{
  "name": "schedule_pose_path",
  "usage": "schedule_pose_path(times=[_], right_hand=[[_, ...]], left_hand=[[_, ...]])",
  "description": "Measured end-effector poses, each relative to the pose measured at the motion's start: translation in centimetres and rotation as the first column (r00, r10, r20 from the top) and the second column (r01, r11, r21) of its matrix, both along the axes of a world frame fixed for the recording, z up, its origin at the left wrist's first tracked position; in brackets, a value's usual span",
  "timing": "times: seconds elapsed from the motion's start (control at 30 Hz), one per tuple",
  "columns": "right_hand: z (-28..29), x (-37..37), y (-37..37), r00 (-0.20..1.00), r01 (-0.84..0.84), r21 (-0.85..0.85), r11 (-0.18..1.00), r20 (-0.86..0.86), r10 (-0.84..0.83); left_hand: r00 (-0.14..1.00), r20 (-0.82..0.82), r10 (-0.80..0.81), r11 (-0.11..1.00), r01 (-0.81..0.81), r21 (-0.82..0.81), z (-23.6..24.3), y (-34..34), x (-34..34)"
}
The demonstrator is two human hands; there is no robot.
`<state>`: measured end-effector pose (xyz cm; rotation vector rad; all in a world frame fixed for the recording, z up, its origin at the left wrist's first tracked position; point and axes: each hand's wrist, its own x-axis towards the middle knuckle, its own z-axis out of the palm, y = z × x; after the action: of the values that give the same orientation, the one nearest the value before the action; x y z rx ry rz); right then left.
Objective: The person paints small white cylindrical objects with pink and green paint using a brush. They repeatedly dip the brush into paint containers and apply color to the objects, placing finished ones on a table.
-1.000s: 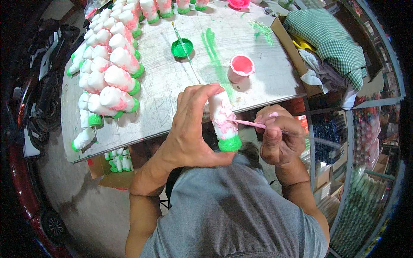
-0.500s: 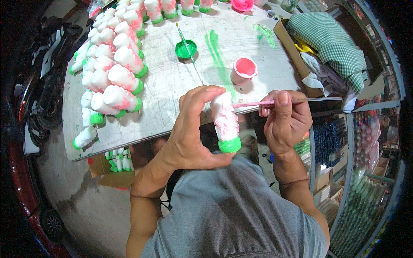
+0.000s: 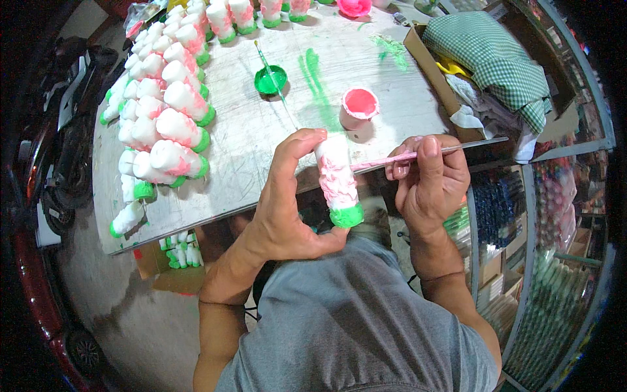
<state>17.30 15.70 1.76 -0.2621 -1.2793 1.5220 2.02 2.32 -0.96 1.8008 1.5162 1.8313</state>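
Observation:
Between its thumb and fingertips, my left hand (image 3: 277,209) grips a white candle (image 3: 337,179) by its two ends. The candle has a green base and raised decoration tinted pink. My right hand (image 3: 434,183) pinches a paintbrush (image 3: 405,157), whose pink-coated tip meets the candle's right side. Just beyond the candle stands a small cup of pink paint (image 3: 359,108) with a smeared rim. Farther left, a green paint dish (image 3: 270,80) has a second thin brush (image 3: 266,62) lying across it.
Rows of similar painted candles (image 3: 173,124) cover the left of the white table (image 3: 228,176). A cardboard box (image 3: 431,72) with a green checked cloth (image 3: 490,62) sits at the right. Below the table's edge is a box of green-and-white pieces (image 3: 181,251). Shelves (image 3: 529,215) stand at right.
The candle has turned slightly, and its upper end tips more to the left. The brush now slants, its handle end raised. The whole view has shifted a little.

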Motion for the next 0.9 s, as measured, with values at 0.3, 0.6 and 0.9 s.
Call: schedule_pose_path(times=[0.3,0.6,0.9], right_hand=[[-0.4,0.4,0.6,0.993,0.010,-0.036,0.999,-0.113,-0.014],[-0.8,1.5,0.4,0.999,-0.034,-0.019,0.999,-0.042,0.033],[-1.2,1.1,0.9,0.975,-0.108,0.105,0.989,-0.183,0.125]], left_hand=[[0.995,0.081,-0.066,0.998,0.064,0.028,-0.2,-0.1,-0.5],[0.997,0.061,-0.053,0.998,0.050,0.041,0.0,0.2,-1.5],[0.970,-0.198,0.140,0.983,-0.111,0.148,-0.2,-0.4,-1.6]])
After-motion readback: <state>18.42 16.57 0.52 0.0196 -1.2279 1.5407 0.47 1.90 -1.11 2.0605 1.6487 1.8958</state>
